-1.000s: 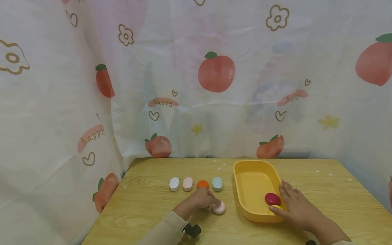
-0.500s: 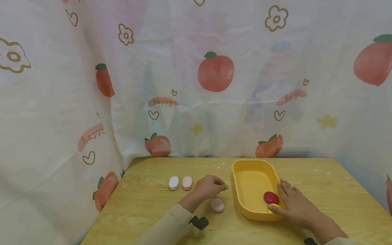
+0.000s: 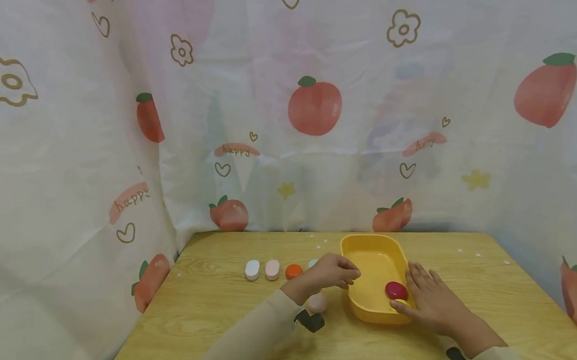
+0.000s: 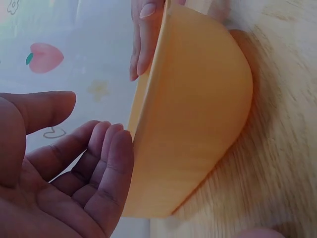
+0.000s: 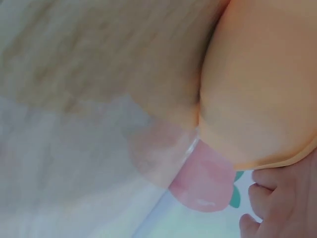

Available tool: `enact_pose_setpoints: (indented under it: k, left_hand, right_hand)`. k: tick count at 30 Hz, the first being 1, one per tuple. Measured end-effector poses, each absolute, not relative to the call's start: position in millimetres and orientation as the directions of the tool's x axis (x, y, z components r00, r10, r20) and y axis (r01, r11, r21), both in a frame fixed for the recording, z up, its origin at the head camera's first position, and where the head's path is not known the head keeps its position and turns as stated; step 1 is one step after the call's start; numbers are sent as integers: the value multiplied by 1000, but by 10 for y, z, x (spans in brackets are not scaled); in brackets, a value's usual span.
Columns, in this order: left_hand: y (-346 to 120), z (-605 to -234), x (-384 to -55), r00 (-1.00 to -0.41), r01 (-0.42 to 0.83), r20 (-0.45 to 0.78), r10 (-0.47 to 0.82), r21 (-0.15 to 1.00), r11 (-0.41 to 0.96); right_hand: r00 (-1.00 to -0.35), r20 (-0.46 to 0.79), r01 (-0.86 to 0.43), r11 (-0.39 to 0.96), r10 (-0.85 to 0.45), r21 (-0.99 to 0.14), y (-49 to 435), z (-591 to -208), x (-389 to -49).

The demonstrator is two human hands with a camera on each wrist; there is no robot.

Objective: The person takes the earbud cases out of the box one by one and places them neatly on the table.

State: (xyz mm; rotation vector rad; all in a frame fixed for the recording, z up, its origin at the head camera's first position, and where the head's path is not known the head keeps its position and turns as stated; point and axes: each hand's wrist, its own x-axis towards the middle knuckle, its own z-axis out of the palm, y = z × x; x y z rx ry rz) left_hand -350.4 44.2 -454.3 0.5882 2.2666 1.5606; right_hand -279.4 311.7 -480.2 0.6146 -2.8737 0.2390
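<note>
My left hand (image 3: 333, 271) is at the left rim of a yellow plastic tub (image 3: 376, 317), its fingers loosely bent. In the left wrist view nothing lies between thumb and fingers, and the fingertips are right at the tub's wall (image 4: 198, 99). My right hand (image 3: 434, 303) holds the tub's right side, thumb over the rim and fingers along the edge. Inside the tub lie a crimson rounded piece (image 3: 396, 290) and a yellow one, mostly hidden by the right thumb. A pale pink round piece (image 3: 316, 302) sits on the table, partly behind my left wrist.
Left of the tub, a row on the wooden table (image 3: 178, 327) holds a white oval piece (image 3: 252, 270), a light pink one (image 3: 272, 269), an orange-red one (image 3: 294, 271) and a pale blue one (image 3: 313, 263), mostly covered by my left hand. A fruit-print curtain (image 3: 264, 94) hangs behind.
My left hand has moved from beside the pale pink round piece, up and right to the tub's left rim. The right hand stays on the tub.
</note>
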Motion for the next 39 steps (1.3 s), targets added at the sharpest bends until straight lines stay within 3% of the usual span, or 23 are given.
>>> enact_pose_setpoints:
  k: [15,25,39]
  left_hand:
    - [849,-4447,-3639,-821,116,-103,562,933,340]
    - [1072,-4521,-3615,-853,32,-126,506,956,292]
    - [1299,-4598,-3555,-890,108,-218,400,752,651]
  right_hand:
    - [-897,208,-411,910,-390,-64,3170,-4713,-2735]
    - [-902,205,-398,916,-380,-56,3177,-4713,-2687]
    - [-886,219,-429,901,-408,-59,3089,-4731,-2736]
